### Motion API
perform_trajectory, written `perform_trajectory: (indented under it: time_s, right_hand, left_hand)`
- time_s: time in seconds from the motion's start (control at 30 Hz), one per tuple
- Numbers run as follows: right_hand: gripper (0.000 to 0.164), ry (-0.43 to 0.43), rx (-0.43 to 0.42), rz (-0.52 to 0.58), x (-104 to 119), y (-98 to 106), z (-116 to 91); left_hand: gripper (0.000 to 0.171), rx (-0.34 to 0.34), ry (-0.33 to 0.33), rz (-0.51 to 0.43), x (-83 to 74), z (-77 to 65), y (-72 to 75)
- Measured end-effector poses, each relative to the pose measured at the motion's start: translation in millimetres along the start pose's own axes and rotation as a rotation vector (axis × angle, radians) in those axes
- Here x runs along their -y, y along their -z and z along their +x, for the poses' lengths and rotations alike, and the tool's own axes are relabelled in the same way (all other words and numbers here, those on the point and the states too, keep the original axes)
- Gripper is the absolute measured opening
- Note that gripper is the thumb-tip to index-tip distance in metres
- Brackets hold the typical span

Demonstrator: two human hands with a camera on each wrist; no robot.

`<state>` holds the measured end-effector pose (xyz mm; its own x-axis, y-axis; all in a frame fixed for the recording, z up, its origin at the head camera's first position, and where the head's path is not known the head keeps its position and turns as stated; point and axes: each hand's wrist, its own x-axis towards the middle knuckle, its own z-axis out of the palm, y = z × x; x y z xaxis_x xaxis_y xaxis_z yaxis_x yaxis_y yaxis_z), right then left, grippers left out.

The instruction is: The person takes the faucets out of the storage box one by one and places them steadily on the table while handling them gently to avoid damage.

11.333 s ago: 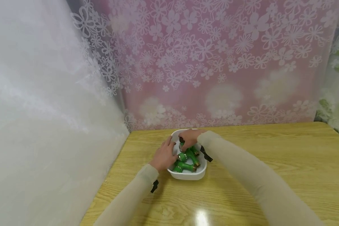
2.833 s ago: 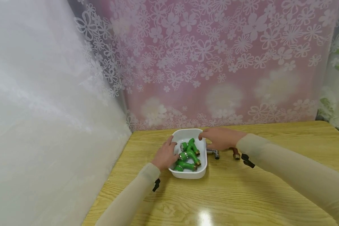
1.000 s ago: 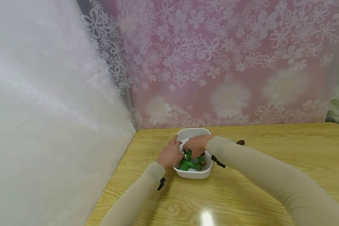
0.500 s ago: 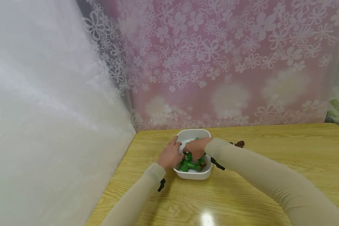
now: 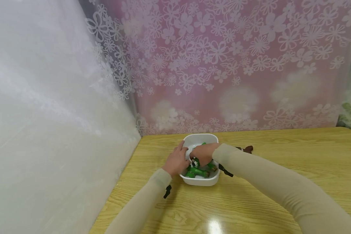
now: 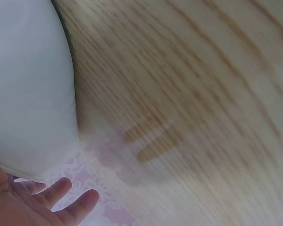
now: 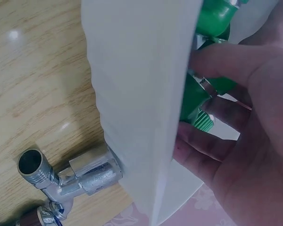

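A white plastic basin stands on the wooden table with several green pipe fittings in it. My left hand rests over the basin's left rim. In the left wrist view its fingers reach past the rim, loosely extended. My right hand is inside the basin, coming over the right side. Its thumb and fingers grip a green fitting with a metal ring, shown in the right wrist view. Part of that fitting is hidden by the hand and the basin wall.
A chrome angle valve lies on the table against the basin's right outer wall. Beside it is a brown-red fitting, partly behind the right sleeve. A pink floral curtain hangs at the table's back edge, a white sheet at left.
At 2.8 s ago the right hand was at the right rim, above the chrome valve; since then it reached into the basin. In the last second the gripped green fitting turned slightly. Left hand stayed.
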<state>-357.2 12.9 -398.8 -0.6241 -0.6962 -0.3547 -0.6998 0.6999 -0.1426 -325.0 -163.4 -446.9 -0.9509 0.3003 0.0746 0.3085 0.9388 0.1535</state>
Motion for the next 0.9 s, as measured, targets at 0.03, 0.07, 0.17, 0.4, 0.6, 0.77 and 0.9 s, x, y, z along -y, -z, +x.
perform_trajectory:
  time_s: [0.03, 0.07, 0.17, 0.4, 0.6, 0.77, 0.9]
  right_hand:
    - [0.045, 0.001, -0.004, -0.002, 0, 0, 0]
    - [0.044, 0.002, -0.007, -0.007, 0, 0, 0]
    - [0.043, 0.013, -0.023, -0.026, -1, -1, -1]
    - [0.041, 0.078, -0.052, -0.03, -3, 0, -5]
    - [0.036, 0.131, -0.087, -0.036, -4, 5, -12]
    - [0.038, 0.133, -0.097, -0.042, -1, 10, -20]
    - [0.041, 0.145, -0.111, -0.062, 0, 14, -26]
  left_hand:
    - [0.052, 0.0, 0.0, -0.001, -0.1, 0.2, -0.1]
    - [0.052, 0.001, 0.0, 0.0, -0.2, 0.6, -0.2]
    - [0.053, -0.001, -0.002, 0.005, 0.0, 2.0, -1.5]
    - [0.052, -0.001, 0.001, -0.009, 1.5, 2.3, -4.1]
    - [0.052, -0.01, -0.005, 0.003, 1.0, 2.0, -3.8]
    - [0.053, -0.002, -0.005, 0.003, 1.4, 1.9, -4.0]
    - [0.053, 0.004, -0.003, -0.018, 0.5, 0.8, -2.9]
